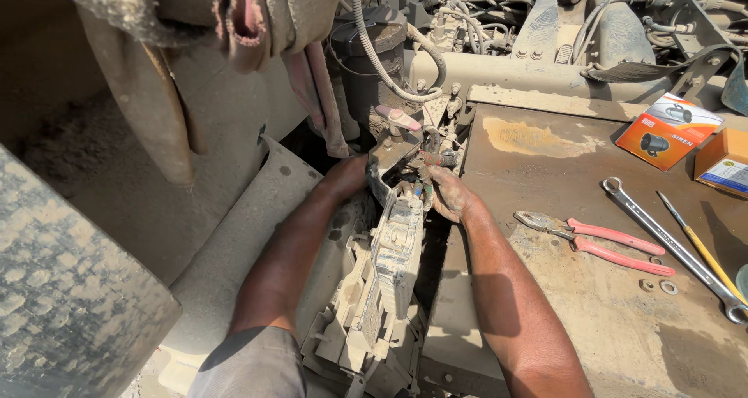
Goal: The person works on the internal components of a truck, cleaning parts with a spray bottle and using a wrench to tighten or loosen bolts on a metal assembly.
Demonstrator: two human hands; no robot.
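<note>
Both my hands reach into a dusty vehicle engine bay. My left hand [347, 176] grips the left side of a dark metal bracket part [389, 158] at the top of a dust-covered plastic housing [382, 281]. My right hand [448, 194] presses against the right side of that part, its fingers curled among small coloured wires [421, 186]. What the fingertips pinch is hidden behind the bracket.
A rusty flat metal panel [561, 164] lies to the right, bearing red-handled pliers [600, 238], a long spanner [674, 250], a yellow-handled screwdriver [701, 250], two washers [658, 286] and two orange boxes [668, 129]. Hoses and engine parts [499, 24] fill the back. A torn flap [234, 24] hangs upper left.
</note>
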